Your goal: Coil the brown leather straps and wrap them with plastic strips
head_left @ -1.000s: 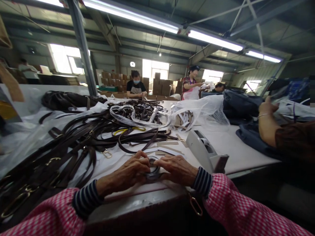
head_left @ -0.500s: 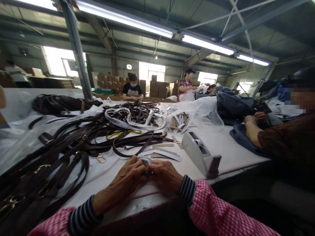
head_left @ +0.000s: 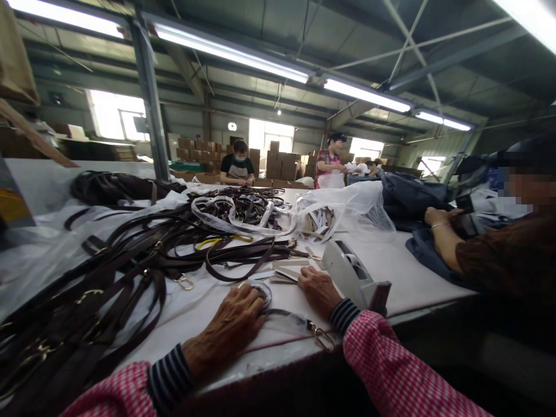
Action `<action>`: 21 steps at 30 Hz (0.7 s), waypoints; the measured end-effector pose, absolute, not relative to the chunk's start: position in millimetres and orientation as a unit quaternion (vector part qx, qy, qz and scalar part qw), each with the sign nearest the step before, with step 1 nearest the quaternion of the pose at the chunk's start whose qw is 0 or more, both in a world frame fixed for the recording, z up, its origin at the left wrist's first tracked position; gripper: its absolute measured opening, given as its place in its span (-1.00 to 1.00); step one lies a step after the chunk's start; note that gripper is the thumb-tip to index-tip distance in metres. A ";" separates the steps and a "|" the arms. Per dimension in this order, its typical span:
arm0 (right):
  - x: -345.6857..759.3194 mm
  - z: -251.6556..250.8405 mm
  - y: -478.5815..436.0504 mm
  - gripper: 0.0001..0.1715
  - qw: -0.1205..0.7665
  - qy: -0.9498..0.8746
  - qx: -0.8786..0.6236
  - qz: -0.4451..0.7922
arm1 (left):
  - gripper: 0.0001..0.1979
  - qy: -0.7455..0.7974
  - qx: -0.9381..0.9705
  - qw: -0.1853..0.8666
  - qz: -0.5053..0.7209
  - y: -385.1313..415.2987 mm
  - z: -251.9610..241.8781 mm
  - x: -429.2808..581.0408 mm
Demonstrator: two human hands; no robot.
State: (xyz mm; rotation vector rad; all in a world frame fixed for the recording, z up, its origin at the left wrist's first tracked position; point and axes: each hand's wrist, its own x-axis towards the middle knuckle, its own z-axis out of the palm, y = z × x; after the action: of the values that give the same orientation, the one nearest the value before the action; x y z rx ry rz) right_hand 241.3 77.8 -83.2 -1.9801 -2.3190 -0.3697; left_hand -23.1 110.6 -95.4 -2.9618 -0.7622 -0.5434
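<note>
My left hand (head_left: 238,319) is curled over a bundle wrapped in clear film (head_left: 263,294) on the table. From beneath it a dark strap (head_left: 280,314) runs right, partly under film, to a gold snap hook (head_left: 322,337) at the table's front edge. My right hand (head_left: 320,291) has its fingertips on the end of a thin card strip (head_left: 284,272), in a loose pile of grey and white strips. Just right of that hand stands a grey tape dispenser (head_left: 347,269).
Many dark brown straps (head_left: 117,260) with gold hardware are heaped on the left. A clear plastic bag (head_left: 356,202) and more card strips (head_left: 319,220) lie farther back. At right, a co-worker's hand (head_left: 438,217) is by dark blue fabric (head_left: 428,252). Other people work behind.
My hands have parted: the right has moved to the card strips, and the left stays on the wrapped bundle. The strap end with its snap hook now shows between them.
</note>
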 end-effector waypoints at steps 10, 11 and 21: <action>233.0 -81.6 71.9 -0.71 0.035 -0.757 -0.638 -0.134 | -0.55 -0.358 -0.820 -0.344 -0.286 123.9 -48.6 -38.2; 233.9 -82.5 72.1 -0.70 0.042 -0.754 -0.641 -0.135 | -0.51 -0.359 -0.790 -0.406 -0.287 122.7 -41.9 -39.7; 235.5 -84.8 75.1 -0.69 0.096 -0.743 -0.653 -0.109 | -0.63 -0.251 -0.578 -0.665 -0.401 113.2 -31.5 -53.9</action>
State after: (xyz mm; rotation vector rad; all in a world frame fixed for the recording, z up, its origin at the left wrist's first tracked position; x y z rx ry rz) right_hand 235.5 75.1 -84.8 -1.9338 -2.2022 -0.3226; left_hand -53.9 113.2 -31.5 -3.5562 -1.5447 -2.4697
